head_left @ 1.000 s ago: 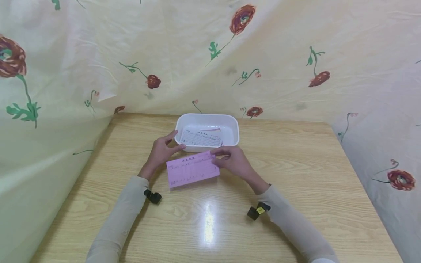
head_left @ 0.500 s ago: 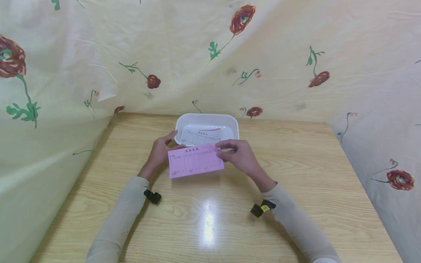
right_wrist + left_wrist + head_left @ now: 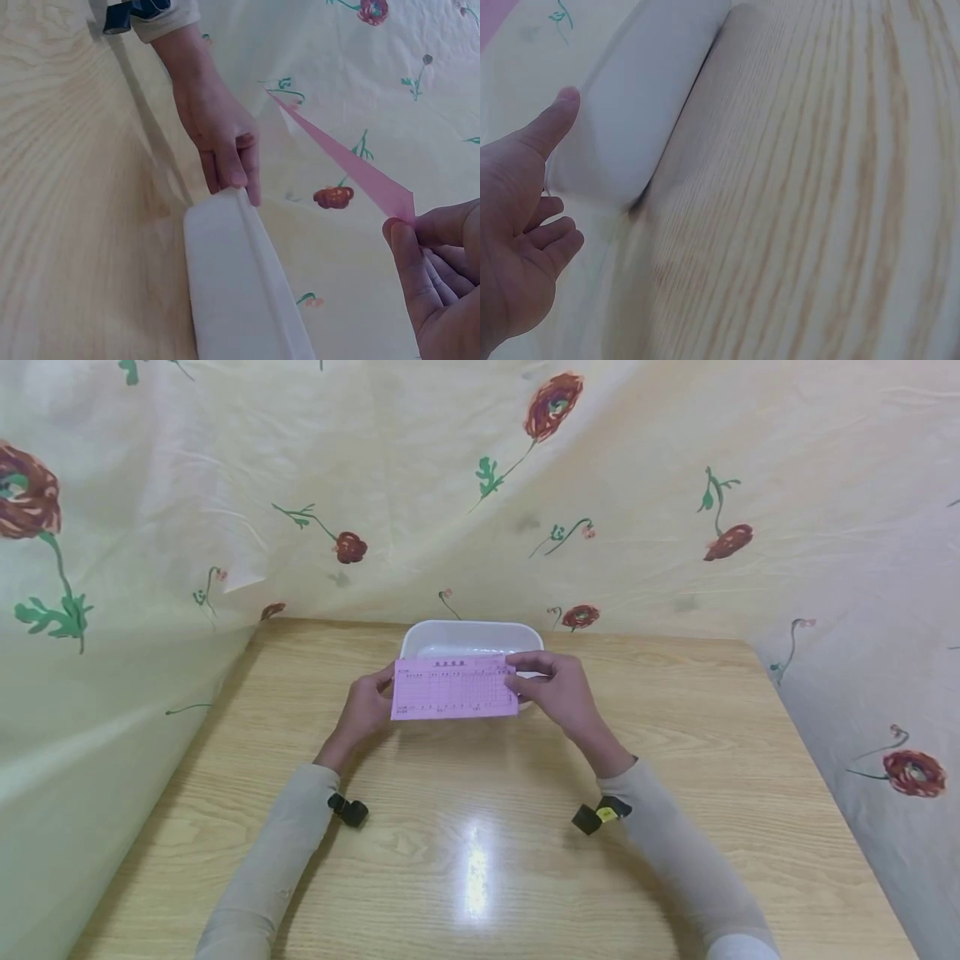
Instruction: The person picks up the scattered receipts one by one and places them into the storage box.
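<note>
A pink printed paper form [image 3: 453, 690] is pinched at its right end between the thumb and fingers of my right hand [image 3: 564, 695]. In the right wrist view the pink form [image 3: 352, 161] shows nearly edge-on, raised above the rim of a white plastic tub [image 3: 232, 277]. My left hand [image 3: 363, 708] grips the left end of that tub, thumb on the front wall, as the left wrist view shows. From the head view the form covers the tub's front wall and most of its inside, and hides part of the left fingers.
The tub stands at the back edge of a wood-grain table [image 3: 480, 793]. A flowered cloth [image 3: 450, 485] hangs behind the table and along both sides. Black wrist cameras are strapped over both sleeves [image 3: 277, 843].
My right hand has raised the pink form and moved it away from me, from in front of the tub to over it, levelling its tilt. The left hand stays at the tub.
</note>
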A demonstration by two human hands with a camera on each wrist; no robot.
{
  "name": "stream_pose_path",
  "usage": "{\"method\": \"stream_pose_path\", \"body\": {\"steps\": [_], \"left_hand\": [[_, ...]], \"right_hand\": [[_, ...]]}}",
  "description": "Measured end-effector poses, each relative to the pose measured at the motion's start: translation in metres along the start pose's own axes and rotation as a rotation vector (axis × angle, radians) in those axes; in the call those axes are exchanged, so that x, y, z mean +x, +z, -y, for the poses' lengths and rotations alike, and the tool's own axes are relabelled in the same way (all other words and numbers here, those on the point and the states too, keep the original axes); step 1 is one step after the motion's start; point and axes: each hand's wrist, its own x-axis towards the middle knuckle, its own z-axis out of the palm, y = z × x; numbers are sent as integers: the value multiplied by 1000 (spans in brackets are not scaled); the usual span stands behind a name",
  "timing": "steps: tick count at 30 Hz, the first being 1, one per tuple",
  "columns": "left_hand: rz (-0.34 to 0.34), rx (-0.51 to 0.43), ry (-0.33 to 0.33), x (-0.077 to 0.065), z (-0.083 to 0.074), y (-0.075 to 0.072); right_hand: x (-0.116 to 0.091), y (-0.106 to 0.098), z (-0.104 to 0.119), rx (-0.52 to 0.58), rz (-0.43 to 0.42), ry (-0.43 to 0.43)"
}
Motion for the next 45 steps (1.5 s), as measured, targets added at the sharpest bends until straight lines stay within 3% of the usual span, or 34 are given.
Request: {"method": "stream_pose_path", "body": {"steps": [5, 10, 27, 36, 45], "left_hand": [[4, 3, 14, -1, -1, -1], [30, -23, -17, -3, -1, -3], [36, -36, -24, -1, 1, -3], [32, -40, -32, -2, 2, -3], [32, -37, -38, -1, 3, -3]], "right_hand": [[9, -6, 3, -1, -42, 31], [20, -10, 0, 6, -89, 23], [55, -14, -19, -52, -144, 53], [67, -8, -28, -79, -107, 90], [75, -1, -39, -195, -41, 118]]}}
